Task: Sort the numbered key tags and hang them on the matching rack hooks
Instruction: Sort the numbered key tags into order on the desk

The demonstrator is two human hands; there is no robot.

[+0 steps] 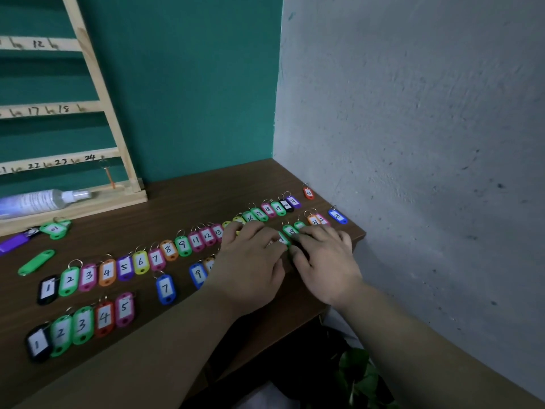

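Coloured numbered key tags lie in rows on the brown table [182, 208]. The back row of tags [168, 249] runs from 1 at the left to the twenties at the right. A nearer row [82, 323] shows 1 to 5, with a blue 7 tag [165, 288] and a blue 9 tag [197, 274] apart. My left hand [250, 267] and right hand [324, 258] rest flat, fingers spread, on tags near the table's right end. A green tag [283, 239] lies between the two hands' fingertips. The wooden rack [112, 113] stands at the back left with numbered hooks; an orange tag [112, 178] hangs under 24.
A clear bottle [38, 200] lies on the rack's base. A blank green tag [37, 262], a purple tag [13, 242] and a green cluster [56, 228] lie at the left. Grey wall borders the table's right edge. A plant [356, 370] sits below.
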